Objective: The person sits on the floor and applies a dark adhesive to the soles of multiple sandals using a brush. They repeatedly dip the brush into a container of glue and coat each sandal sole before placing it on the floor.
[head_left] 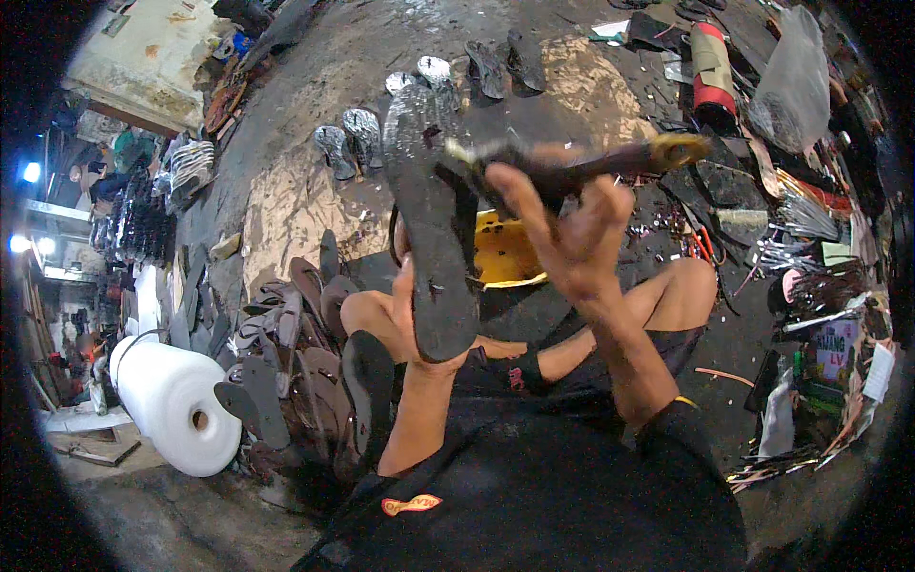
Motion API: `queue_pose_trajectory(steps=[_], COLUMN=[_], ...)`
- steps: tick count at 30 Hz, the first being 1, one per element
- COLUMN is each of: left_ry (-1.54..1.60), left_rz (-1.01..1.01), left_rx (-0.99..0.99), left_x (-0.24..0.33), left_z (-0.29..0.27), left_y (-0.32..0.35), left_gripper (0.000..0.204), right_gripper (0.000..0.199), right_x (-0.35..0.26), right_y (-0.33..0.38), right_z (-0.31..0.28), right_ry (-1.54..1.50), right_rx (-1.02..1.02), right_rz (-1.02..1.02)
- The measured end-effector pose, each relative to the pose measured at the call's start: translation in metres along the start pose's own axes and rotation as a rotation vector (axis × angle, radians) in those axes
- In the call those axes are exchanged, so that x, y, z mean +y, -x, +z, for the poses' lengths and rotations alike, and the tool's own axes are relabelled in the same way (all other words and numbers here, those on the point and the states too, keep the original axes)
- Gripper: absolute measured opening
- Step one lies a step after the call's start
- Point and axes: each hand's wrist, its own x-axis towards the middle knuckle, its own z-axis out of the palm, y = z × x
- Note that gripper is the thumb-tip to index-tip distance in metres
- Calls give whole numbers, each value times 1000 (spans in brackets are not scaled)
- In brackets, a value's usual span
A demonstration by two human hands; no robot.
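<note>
Left of the yellow tub, the left hand clasps a dark sole, apparently part-coated, shiny toward its far end; above the tub, the half-curled right hand holds a blurred brush; beyond it, shiny soles seem coated.

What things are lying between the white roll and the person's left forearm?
The head view shows a pile of dark footwear pieces between the white roll and the left forearm.
</note>
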Motion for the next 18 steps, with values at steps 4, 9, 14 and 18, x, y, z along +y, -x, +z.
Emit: queue_pose_trajectory(steps=[4, 9, 14, 18], left_ry=[-125, -50, -36, -56], left_rz=[115, 101, 145, 153], left_rx=[280, 215, 204, 262], left_x=[-10, -12, -15, -12], left_z=[5, 4, -1, -6], left_y=[-5, -12, -11, -9], left_gripper=[44, 46, 49, 52], right_gripper=[30, 25, 26, 23], right_x=[-22, -8, 4, 0], right_y=[34, 53, 42, 41], right_z=[-8, -10, -1, -1], right_ry=[224, 199, 168, 194], right_rx=[-594, -446, -333, -220], right_rz=[-266, -76, -458, -69])
